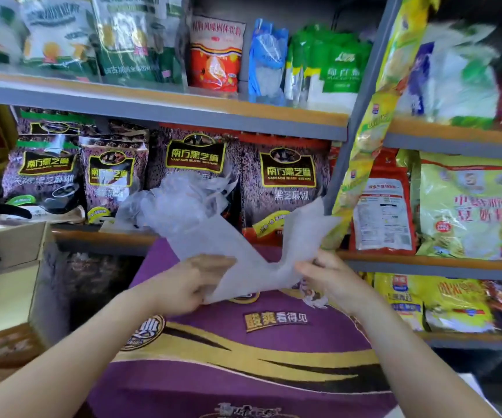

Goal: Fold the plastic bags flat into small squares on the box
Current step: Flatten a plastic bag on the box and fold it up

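Note:
A thin translucent white plastic bag (243,251) is held up in the air above the purple and gold box (243,351). My left hand (183,285) grips its lower left part, fingers curled round the plastic. My right hand (331,279) pinches the bag's right side, where a flap stands up. The far end of the bag, or more crumpled plastic (177,200), bunches loosely at the back of the box near the shelf; I cannot tell whether that is a separate bag.
Grey shelves (183,113) packed with food packets stand right behind the box. A yellow packet strip (370,122) hangs down the upright post on the right. An open cardboard carton (11,282) sits to the left of the box.

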### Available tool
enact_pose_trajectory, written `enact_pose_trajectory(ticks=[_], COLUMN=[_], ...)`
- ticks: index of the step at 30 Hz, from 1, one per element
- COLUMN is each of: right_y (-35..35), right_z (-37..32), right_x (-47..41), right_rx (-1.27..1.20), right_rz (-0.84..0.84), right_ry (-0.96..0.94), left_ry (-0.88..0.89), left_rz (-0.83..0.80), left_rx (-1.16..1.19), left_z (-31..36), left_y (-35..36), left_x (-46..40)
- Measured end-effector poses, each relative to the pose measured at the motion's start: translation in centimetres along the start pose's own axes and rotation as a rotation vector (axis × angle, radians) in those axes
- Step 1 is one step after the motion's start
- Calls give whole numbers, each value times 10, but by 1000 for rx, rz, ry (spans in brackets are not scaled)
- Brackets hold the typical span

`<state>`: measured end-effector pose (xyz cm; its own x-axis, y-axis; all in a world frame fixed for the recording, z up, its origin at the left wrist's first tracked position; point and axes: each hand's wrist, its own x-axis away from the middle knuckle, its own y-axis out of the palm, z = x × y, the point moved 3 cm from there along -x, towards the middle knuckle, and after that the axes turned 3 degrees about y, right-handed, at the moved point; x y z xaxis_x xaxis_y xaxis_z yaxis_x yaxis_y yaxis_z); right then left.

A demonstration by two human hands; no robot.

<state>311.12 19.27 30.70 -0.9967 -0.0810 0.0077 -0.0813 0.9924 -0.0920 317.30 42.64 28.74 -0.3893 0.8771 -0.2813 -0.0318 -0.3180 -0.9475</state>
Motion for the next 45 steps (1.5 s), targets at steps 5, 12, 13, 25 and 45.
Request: enact_pose_trajectory(ticks=[5, 12, 13, 25, 45], right_y=[6, 22, 27, 58, 59], right_z=[23, 14, 9, 33, 34], right_x=[41, 34, 30, -56, -4], right_rx=[223, 180, 196, 1114, 1059], right_rz=[-50, -16, 2, 96, 345], right_ry=[187, 233, 200, 236, 156], left_ry=[-315, -506, -490, -673, -286], left_rz=[-260, -397, -385, 154, 59], left_rx=[765, -41, -20, 771, -214], left_z=[10, 23, 23, 24, 39], left_y=[4, 40, 43, 13, 39], left_x=[18, 3, 5, 27, -26])
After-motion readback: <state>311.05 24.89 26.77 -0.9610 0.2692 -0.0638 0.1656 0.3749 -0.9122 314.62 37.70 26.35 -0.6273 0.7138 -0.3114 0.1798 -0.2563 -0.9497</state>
